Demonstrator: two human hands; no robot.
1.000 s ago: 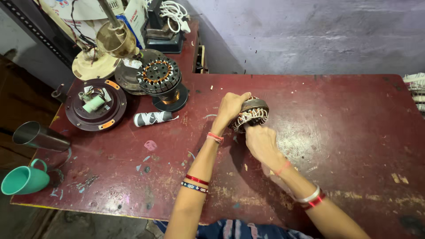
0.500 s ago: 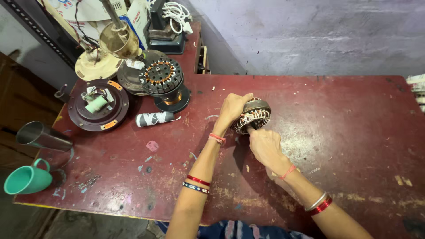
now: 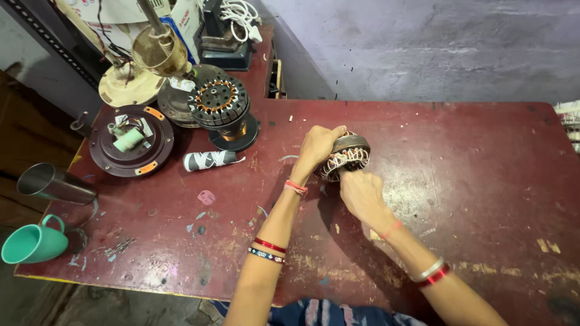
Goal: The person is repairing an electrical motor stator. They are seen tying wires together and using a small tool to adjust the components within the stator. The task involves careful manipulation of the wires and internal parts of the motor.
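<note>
both hands meet on a round motor stator (image 3: 345,155), a ring of dark metal laminations with copper windings showing along its lower edge. the left hand (image 3: 317,148) is curled over the stator's left side and top, fingers wrapped on the rim, gripping it and holding it tilted on edge against the dark red table (image 3: 471,181). the right hand (image 3: 360,193) sits just below the stator, fingers bent up against the copper windings; whether it pinches a wire or only presses there, i cannot tell, since the fingertips are hidden behind the hand.

well off to the left of the left hand, a small roll wrapped in black and white (image 3: 208,160) lies flat on the table. beyond it, farther left and up, stands a second stator (image 3: 219,102) with orange slots, set on a dark round base. left of that rests a brown round motor cover (image 3: 130,140) with a pale green capacitor on it. far to the left of the hands, at the table's edge, a steel cup (image 3: 51,183) lies tipped, and a teal mug (image 3: 33,242) sits below it.
</note>
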